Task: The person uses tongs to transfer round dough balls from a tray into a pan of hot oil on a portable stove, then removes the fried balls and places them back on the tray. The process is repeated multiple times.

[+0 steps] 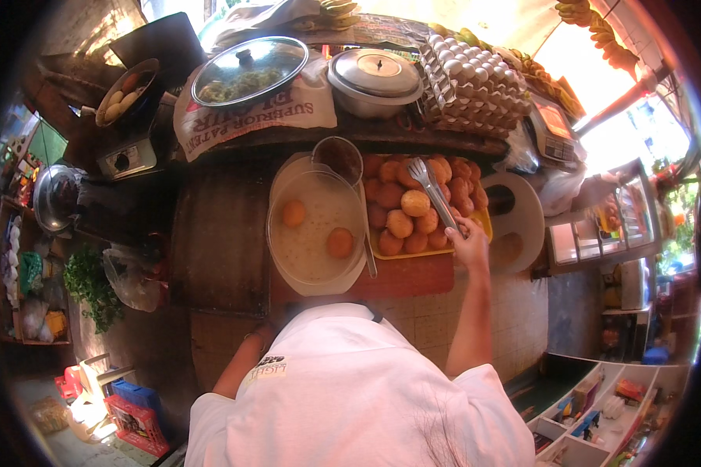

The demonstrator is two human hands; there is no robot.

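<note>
My right hand (469, 243) is closed round the handle end of metal tongs (436, 193). The tongs lie slantwise over a heap of round orange-brown balls (414, 204), their tips at the heap's far part. Under the heap is a yellow tray (487, 226). Left of it stands a wide clear bowl (315, 257) of pale, speckled liquid with two orange balls (293, 213) in it. A small round container of dark brown sauce (337, 159) adjoins the bowl's far rim. My left forearm (241, 366) hangs at my side; its hand is mostly hidden in shadow near the table edge.
Behind are a glass-lidded pan (249, 74), a lidded metal pot (375, 78) and stacked egg trays (471, 86). A scale (553, 128) stands at far right. A thin metal handle (371, 257) rises between bowl and tray. A white ring-shaped piece (530, 218) lies right of the tray.
</note>
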